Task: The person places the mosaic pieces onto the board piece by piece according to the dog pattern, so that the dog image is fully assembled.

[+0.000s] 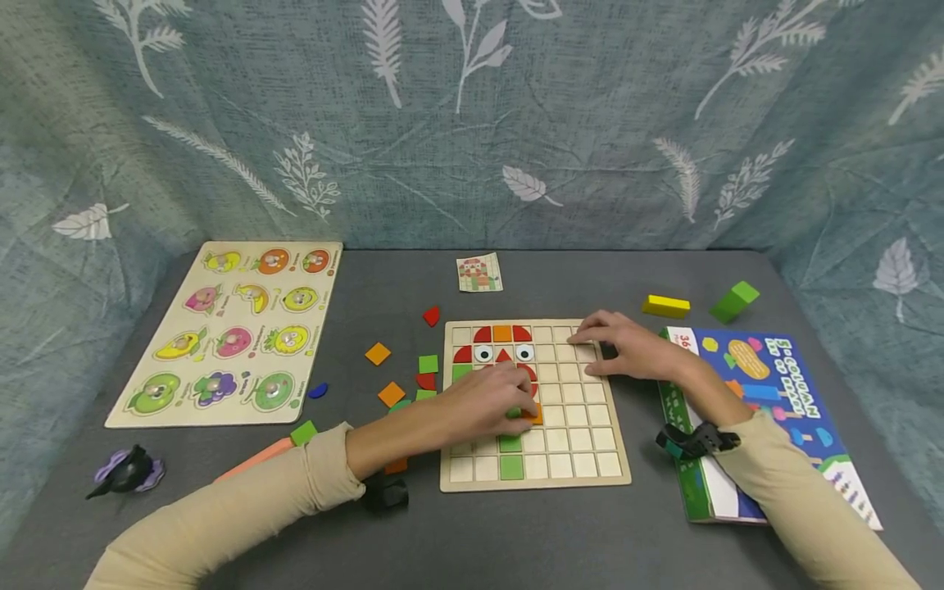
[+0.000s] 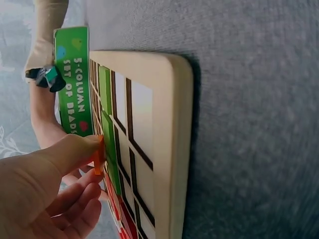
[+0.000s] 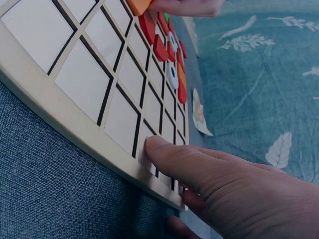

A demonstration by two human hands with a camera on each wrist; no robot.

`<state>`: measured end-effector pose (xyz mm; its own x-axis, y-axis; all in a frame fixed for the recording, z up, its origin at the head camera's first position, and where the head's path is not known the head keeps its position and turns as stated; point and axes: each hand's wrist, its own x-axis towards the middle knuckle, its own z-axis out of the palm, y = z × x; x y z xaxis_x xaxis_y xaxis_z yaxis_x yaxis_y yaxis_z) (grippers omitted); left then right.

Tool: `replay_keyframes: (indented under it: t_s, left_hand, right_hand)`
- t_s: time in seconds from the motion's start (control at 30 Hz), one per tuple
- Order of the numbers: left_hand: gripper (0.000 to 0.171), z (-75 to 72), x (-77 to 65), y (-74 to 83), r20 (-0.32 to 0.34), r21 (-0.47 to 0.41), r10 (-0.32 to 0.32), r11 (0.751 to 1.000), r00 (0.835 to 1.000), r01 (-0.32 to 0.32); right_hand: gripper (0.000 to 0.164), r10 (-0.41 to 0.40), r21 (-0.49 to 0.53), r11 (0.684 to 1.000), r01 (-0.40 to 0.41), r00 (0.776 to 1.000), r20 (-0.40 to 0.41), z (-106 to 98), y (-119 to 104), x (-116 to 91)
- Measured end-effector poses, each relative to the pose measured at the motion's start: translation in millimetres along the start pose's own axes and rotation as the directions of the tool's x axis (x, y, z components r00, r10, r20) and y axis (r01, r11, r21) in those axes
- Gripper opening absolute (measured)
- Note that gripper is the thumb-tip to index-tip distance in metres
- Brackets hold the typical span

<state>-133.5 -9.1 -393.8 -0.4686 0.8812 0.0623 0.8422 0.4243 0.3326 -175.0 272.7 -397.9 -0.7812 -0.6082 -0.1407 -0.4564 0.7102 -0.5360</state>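
A square wooden grid board [image 1: 619, 467] lies flat on the table. Red, orange and green tiles and two eye tiles [image 1: 524, 352] form a face on it, with green squares [image 1: 511, 468] running down below. My left hand [image 1: 479, 401] pinches an orange square tile [image 2: 99, 155] between thumb and fingers, close over the board beside the green tiles. Its forearm crosses the board's left edge and hides some cells. At the far right corner my right hand [image 1: 630, 348] rests on the board with fingers spread, its thumb [image 3: 169, 154] lying over the edge cells.
Loose tiles, among them an orange square [image 1: 378, 354] and a red quarter-round [image 1: 432, 315], lie left of the board. A pattern card [image 1: 479, 273] lies behind it. A fruit puzzle board [image 1: 221, 328] lies at left, a bead-set box [image 1: 767, 410] at right, near yellow [image 1: 666, 306] and green blocks [image 1: 735, 302].
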Motion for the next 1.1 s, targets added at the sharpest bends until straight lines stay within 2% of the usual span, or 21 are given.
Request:
replay_keyframes:
  t_s: [0.1,0.3,0.5,0.6,0.67,0.73,0.8,0.9,0.97,1.03,1.1]
  left_hand:
    - [0.01,0.6,-1.5,0.9,0.01,0.005,-0.001,1.0,1.0,0.001]
    - [0.01,1.7,3.2,3.7,-0.009,0.054,0.042,0.998,0.999,-0.041]
    - [0.007,2.8,3.9,5.6,-0.011,0.106,0.046,0.993,0.999,-0.045]
    - [0.01,1.3,-3.2,5.7,-0.014,0.142,0.043,0.989,0.999,-0.041]
    - [0.012,-2.6,-15.8,1.5,-0.027,0.12,0.017,0.993,0.999,-0.014]
    - [0.016,-8.9,-31.9,-8.6,-0.05,0.061,-0.033,0.997,0.998,0.036]
    - [0.02,-17.5,-51.6,-26.5,-0.093,-0.019,-0.103,0.995,0.99,0.102]
    - [0.025,-30.9,-82.4,-63.4,-0.148,-0.134,-0.219,0.971,0.964,0.2]
    - [0.029,-36.6,-102.0,-89.1,-0.174,-0.197,-0.275,0.951,0.946,0.24]
    - [0.031,-39.5,-118.3,-110.9,-0.165,-0.251,-0.311,0.931,0.936,0.265]
    - [0.035,-40.2,-130.4,-126.6,-0.132,-0.295,-0.326,0.915,0.936,0.277]
  right_hand:
    - [0.044,0.001,0.002,1.0,-0.001,1.0,-0.002,1,-1,0]
    - [0.044,-0.001,-0.004,1.0,0.001,1.0,-0.004,-2,-1,-3]
    - [0.043,0.005,-0.005,1.0,-0.005,1.0,-0.006,-1,0,-2]
    - [0.044,-0.002,-0.007,1.0,0.002,1.0,-0.011,1,0,-1]
    - [0.044,-0.008,-0.009,1.0,0.008,1.0,-0.007,3,-1,1]
    - [0.045,-0.003,-0.002,1.0,0.003,1.0,-0.004,3,-3,1]
    - [0.045,0.001,-0.001,1.0,-0.001,1.0,-0.004,2,-3,0]
    - [0.045,0.002,0.0,1.0,-0.002,1.0,-0.006,0,-3,0]
    - [0.044,0.002,-0.003,1.0,-0.002,1.0,-0.006,0,-2,-1]
    - [0.044,0.003,-0.006,1.0,-0.003,1.0,-0.004,0,-2,-1]
    - [0.044,0.004,-0.004,1.0,-0.004,1.0,-0.003,1,-2,0]
